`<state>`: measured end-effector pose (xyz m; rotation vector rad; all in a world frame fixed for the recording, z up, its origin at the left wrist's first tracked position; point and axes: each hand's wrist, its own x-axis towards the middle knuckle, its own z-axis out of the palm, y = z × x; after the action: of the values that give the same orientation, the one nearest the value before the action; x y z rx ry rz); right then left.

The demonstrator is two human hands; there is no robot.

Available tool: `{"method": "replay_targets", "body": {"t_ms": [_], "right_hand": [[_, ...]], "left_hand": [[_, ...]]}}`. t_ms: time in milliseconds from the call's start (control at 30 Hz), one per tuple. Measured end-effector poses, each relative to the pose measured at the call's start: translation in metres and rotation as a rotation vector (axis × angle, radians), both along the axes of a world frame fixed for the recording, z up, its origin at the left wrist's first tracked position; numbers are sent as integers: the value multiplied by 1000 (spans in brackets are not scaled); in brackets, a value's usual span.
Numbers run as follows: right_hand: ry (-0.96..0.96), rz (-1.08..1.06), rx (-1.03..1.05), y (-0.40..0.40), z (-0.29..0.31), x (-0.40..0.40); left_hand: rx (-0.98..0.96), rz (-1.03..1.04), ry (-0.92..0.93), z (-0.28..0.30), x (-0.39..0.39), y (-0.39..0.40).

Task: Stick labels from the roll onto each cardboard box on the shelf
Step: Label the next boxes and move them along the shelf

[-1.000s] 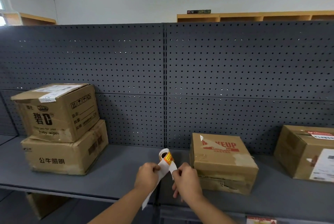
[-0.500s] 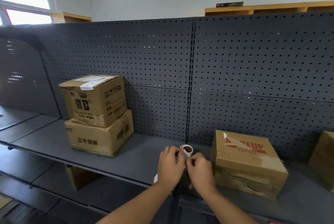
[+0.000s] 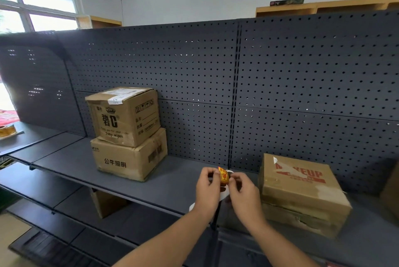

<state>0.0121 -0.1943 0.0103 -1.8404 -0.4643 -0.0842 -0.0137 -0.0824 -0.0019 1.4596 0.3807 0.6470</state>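
Label (image 3: pixel 223 177) btwn the hands is showing yellow-orange w/ red print, white backing strip (image 3: pixel 223 196) trailing under it. Box (image 3: pixel 302 191) just right of the right hand is looking plain brown w/ red lettering on top. Stacked boxes (image 3: pixel 127 133) way off to the left are wearing black text on brown. Pegboard (image 3: pixel 302 77) behind is sitting dark grey w/ rows of dots.

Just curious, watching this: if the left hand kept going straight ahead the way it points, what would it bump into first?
Probably the pegboard back panel. The left hand points forward over bare shelf, between the stacked boxes and the red-printed box. Depth is hard to judge.
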Motion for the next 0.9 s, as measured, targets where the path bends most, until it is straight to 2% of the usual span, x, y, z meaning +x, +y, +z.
{"method": "replay_targets", "body": {"t_ms": [133,267,433,633,767,900], "right_hand": [[417,54,277,-4,18,7],[545,100,392,-12,25,15],[349,45,279,-21,27,14],[100,-27,115,-27,23,15],[42,-84,88,-38,19,23],[34,-79,151,-59,32,24]], "left_hand": [[41,-36,-44,8,-1,-7],[67,-45,-61,12,-1,-10],[114,10,-18,15,2,-15],[273,20,21,12,4,-19],[327,-47,-10,15,6,-24],[343,-95,-45,23,18,-37]]}}
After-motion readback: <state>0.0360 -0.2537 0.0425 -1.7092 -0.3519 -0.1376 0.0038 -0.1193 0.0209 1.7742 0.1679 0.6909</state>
